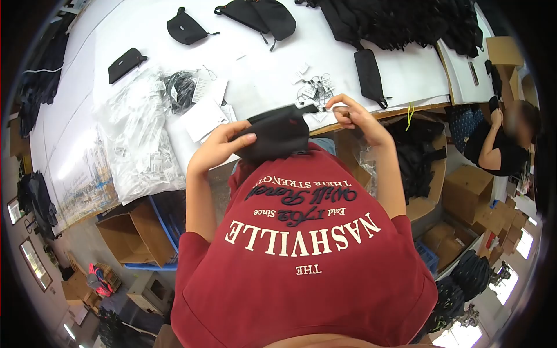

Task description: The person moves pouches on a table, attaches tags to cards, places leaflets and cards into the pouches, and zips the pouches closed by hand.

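My left hand (223,145) is closed on one end of a small black zip pouch (272,136), thumb on the near face. The pouch is just in front of my shirt at the table's near edge, and a short dark tab sticks out from its right end. Beside that tab is my right hand (360,120), with index finger and thumb curled towards each other. Something thin seems to run between the tab and these fingers, too fine to name. Behind them on the white table (255,75) lies a tangle of black strings with small white tags (316,88).
More black pouches (187,26) lie along the far side, with a large black pile (400,23) at the back right. A clear plastic bag of white labels (145,145) and white cards (203,120) are on the left. Cardboard boxes (470,188) and another person (493,136) are at right.
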`<action>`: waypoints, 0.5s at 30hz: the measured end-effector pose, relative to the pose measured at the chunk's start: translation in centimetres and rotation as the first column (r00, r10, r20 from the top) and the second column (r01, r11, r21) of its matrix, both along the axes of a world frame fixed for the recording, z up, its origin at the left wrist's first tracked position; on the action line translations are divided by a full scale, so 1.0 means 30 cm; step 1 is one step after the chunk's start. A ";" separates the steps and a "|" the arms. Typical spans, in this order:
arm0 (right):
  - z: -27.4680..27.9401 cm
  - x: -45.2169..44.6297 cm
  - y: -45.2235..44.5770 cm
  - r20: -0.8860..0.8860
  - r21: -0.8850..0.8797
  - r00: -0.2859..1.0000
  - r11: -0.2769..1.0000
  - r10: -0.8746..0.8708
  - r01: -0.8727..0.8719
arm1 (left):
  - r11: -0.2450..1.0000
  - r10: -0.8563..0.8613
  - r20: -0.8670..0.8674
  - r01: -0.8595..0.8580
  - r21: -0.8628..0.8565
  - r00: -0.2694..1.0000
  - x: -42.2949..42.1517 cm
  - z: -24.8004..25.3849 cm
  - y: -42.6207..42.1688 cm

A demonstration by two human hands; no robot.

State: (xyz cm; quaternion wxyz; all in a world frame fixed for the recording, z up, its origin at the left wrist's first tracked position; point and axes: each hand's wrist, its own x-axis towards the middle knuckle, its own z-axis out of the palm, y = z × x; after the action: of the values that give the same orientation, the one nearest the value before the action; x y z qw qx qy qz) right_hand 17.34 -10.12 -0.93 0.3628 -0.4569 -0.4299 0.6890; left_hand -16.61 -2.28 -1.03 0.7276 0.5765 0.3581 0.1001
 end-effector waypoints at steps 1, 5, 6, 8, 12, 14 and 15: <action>0.027 0.018 -0.001 -0.058 0.007 0.998 1.000 0.017 -0.017 | 0.998 0.031 -0.047 -0.029 0.047 0.998 -0.002 -0.002 0.010; 0.105 0.065 -0.040 0.345 0.138 0.938 0.990 -0.033 -0.015 | 0.970 0.134 -0.137 -0.101 0.223 0.982 -0.003 -0.004 0.028; 0.092 0.076 -0.041 0.319 0.112 0.944 0.992 -0.088 0.054 | 0.966 0.130 -0.157 -0.089 0.242 0.979 -0.009 -0.006 0.032; 0.096 0.102 -0.034 0.340 0.056 0.920 0.981 -0.195 0.187 | 0.961 0.139 -0.166 -0.093 0.262 0.976 -0.006 -0.002 0.029; 0.072 0.121 0.016 0.440 0.165 0.712 0.829 -0.547 0.534 | 0.951 0.112 -0.170 -0.055 0.305 0.979 0.003 0.020 0.013; -0.047 0.117 0.045 -0.035 0.025 0.594 0.593 -0.804 0.805 | 0.926 0.066 -0.161 0.000 0.376 0.985 0.009 0.019 0.007; -0.081 0.107 0.067 -0.352 -0.184 0.460 0.542 -0.815 0.820 | 0.910 0.055 -0.157 0.015 0.415 0.986 0.020 0.032 0.001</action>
State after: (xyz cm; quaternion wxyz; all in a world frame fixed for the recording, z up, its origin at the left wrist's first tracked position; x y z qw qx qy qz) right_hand 20.55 -8.09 -3.36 0.7295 -0.4545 -0.0792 0.5050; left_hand -16.03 -2.24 -0.06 0.5552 0.7204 0.3937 0.1332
